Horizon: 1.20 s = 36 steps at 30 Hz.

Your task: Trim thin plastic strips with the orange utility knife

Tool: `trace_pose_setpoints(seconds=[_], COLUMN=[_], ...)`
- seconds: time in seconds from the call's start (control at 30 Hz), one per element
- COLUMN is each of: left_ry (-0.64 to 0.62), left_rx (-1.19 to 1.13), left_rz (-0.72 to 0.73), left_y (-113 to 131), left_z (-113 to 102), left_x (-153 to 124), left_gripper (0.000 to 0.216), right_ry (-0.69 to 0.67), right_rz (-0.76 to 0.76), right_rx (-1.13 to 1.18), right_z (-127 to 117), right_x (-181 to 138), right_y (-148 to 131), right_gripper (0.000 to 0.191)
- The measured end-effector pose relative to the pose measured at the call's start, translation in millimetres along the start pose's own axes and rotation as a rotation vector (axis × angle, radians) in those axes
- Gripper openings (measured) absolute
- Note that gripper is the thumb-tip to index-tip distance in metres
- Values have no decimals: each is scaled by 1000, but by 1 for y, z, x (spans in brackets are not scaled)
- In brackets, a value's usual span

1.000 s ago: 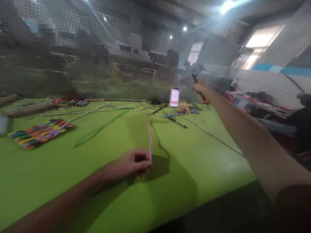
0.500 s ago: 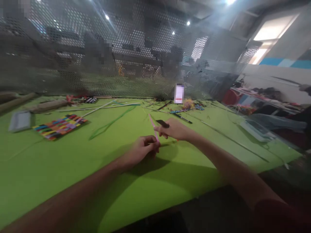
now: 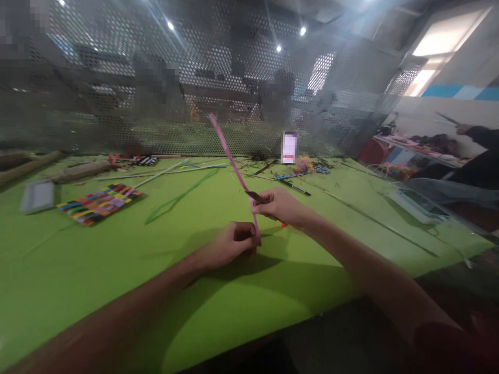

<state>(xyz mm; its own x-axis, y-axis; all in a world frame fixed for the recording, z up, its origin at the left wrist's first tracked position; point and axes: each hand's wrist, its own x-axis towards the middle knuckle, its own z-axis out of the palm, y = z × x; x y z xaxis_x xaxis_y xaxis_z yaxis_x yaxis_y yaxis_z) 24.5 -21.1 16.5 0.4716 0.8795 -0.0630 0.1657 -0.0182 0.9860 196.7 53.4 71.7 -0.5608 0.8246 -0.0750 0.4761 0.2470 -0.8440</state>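
A: Start at the fingertips. What are they gripping?

B: The left hand (image 3: 238, 245) pinches the lower end of a pink strip (image 3: 226, 149) between thumb and curled forefinger. The right hand (image 3: 281, 209) grips a dark blade (image 3: 255, 197), its thumb against the strip a little above the left pinch.

A: Is the blade touching the strip?

B: Its tip crosses the strip in this view, but I can't tell whether they actually meet.

A: How would you handle that well?

B: I'd hold the strip straight between the two grips, since something so thin probably bends easily. I'd press lightly too, and turn the edge away from the left fingers.

A: And the pose?

B: The left forearm slants in from the lower left, with the hand low over the table (image 3: 304, 291); whether it rests there is unclear. The right forearm comes from the lower right, its hand slightly farther out, blade pointing left. The strip's free end leans up and to the left.

A: Further out?

B: A woven multicoloured patch (image 3: 100, 203) and a green strip (image 3: 175, 201) lie to the left, a black pen (image 3: 296, 188) just beyond the right hand, and a phone (image 3: 288, 148) near the perforated screen (image 3: 234, 98).
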Motion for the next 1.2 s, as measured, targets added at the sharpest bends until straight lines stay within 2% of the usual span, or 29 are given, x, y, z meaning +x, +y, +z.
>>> trace_pose_setpoints(seconds=[0.13,0.27,0.37,0.63,1.0,1.2], left_ry=[-63,-153,-175,-174,-160,-148], left_rx=[7,35,62,72,45,63], left_rz=[-6,-3,-20,-5,-4,-28], left_y=[-5,-8,-8,-5,-2,-6], left_z=[-3,-2,-2,-10,-11,-10], left_x=[-1,-4,-6,-5,-5,-4], left_gripper=[11,6,6,6,9,8], right_ry=[106,191,228,238,127,123], right_rz=[-12,-70,-145,-69,-29,-44], right_rx=[-6,-36,-18,151,643,670], right_z=[2,6,8,7,9,9], right_x=[-3,0,1,-10,-14,-10], right_y=[-1,6,9,-4,-8,-1], right_gripper=[31,25,19,28,22,20])
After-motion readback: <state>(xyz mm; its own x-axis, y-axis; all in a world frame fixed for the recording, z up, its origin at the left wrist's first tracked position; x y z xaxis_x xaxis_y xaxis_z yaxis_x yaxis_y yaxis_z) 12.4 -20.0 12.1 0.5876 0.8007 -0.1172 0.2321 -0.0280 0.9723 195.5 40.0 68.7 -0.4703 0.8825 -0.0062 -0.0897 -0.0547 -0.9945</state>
